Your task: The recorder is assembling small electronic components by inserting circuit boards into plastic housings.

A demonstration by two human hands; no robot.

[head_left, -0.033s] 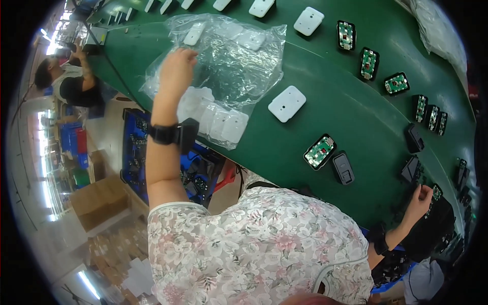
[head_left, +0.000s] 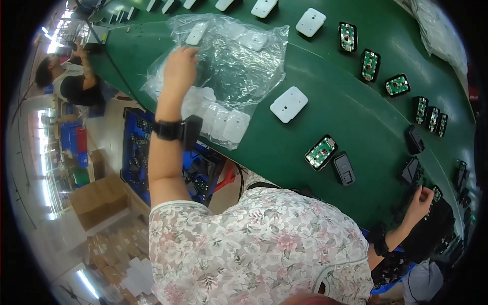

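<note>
Head view shows the left hand (head_left: 180,68), fingers loosely curled, at upper left over the clear bag (head_left: 231,68) with white covers (head_left: 235,128), and the right hand (head_left: 420,202), thumb and fingertips close together, at lower right beside a board (head_left: 436,193); whether either grasps anything cannot be determined.

The left forearm (head_left: 165,165) and its black wristband (head_left: 168,130) have shifted slightly rightward.

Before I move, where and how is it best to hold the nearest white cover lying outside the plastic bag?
I would pinch the white cover by its two long edges, coming from above and the right: it lies flat, and the plastic bag is on its left.
</note>
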